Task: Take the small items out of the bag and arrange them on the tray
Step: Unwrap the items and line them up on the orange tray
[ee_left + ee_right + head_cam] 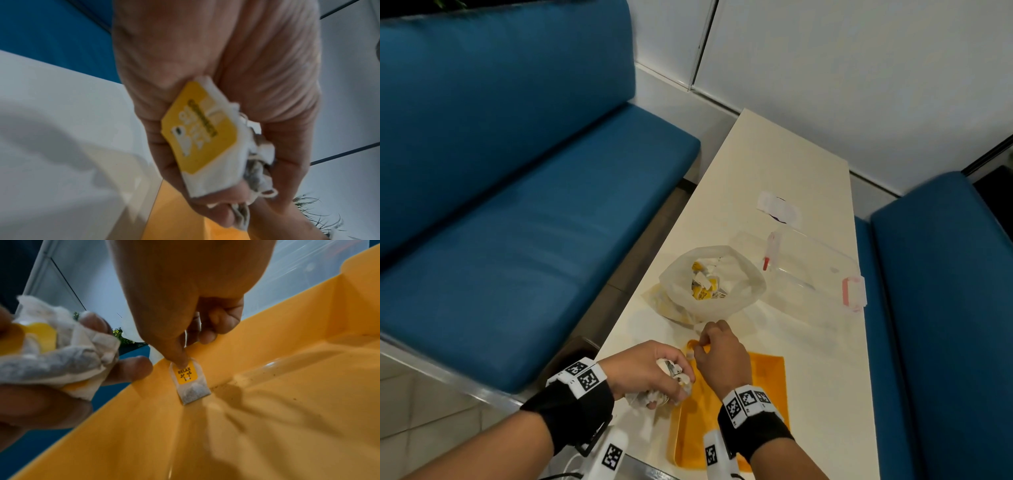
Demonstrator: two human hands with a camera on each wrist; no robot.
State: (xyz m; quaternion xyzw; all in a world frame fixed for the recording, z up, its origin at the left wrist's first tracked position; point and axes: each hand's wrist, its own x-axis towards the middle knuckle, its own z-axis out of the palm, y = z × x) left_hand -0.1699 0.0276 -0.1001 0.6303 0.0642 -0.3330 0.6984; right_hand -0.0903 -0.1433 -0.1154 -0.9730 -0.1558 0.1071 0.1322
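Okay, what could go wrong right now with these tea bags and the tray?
1. The left hand grips a crumpled bunch of tea bags; one may slip out and land off the orange tray.
2. The right hand pinches a single tea bag right at the tray's wall, so it may end up leaning against the wall rather than lying flat.
3. The tags and strings in the bunch look tangled, so pulling one bag free may drag out others.

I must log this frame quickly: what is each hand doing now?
Left hand: holds a bunch of tea bags.
Right hand: pinches one tea bag over the tray.
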